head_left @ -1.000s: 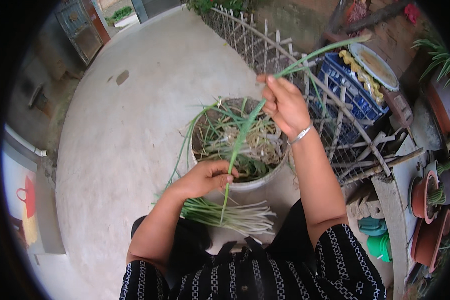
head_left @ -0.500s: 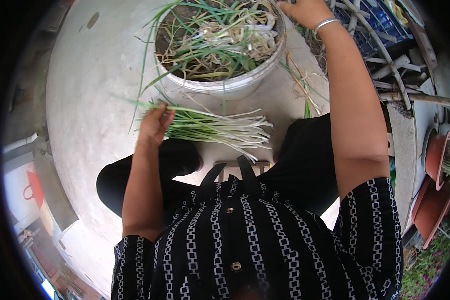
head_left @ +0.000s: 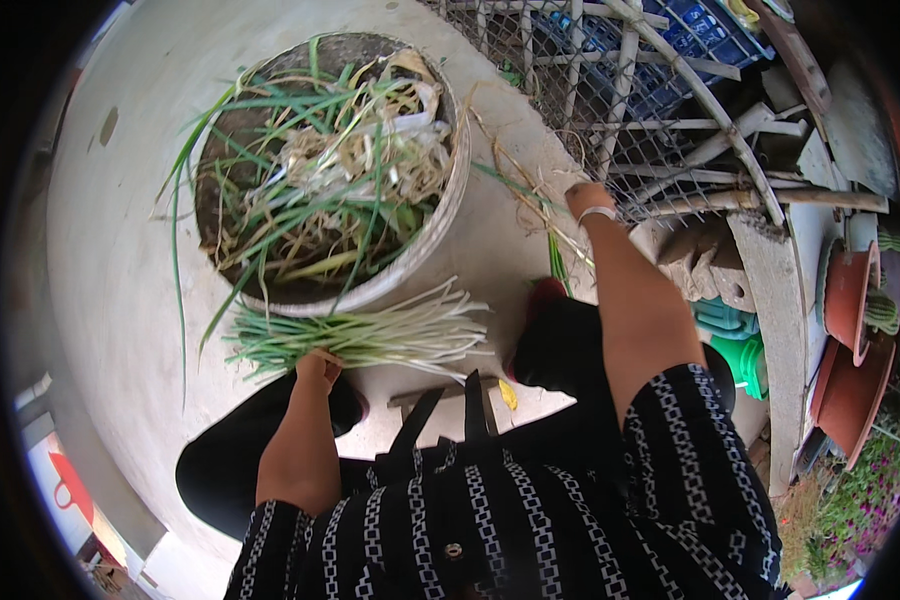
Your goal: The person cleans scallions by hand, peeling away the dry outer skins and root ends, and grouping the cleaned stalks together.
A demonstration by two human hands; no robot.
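A bunch of scallions (head_left: 410, 335) lies on the concrete just below the bucket, white ends to the right and green leaves to the left. My left hand (head_left: 320, 366) is at its near edge, fingers closed on the green leaves; which stalks they hold is unclear. Right of the bucket, my right hand (head_left: 588, 200), with a bracelet at its wrist, is curled above loose dry stalks (head_left: 518, 178). Its fingertips are hidden, and anything inside it does not show. The round white bucket (head_left: 458, 205) holds tangled green leaves and dry peelings (head_left: 355, 165).
A wire-mesh panel (head_left: 620, 90) with sticks and a blue crate (head_left: 705, 30) stands at the far right. Terracotta pots (head_left: 850, 300) and green plastic containers (head_left: 740, 362) are farther right. A low wooden stool (head_left: 448, 392) shows between my legs.
The view has shifted, and the bucket sits lower and farther left in it. My left hand has lowered a scallion onto the bunch. My right hand has come back from beside the bucket's far rim.
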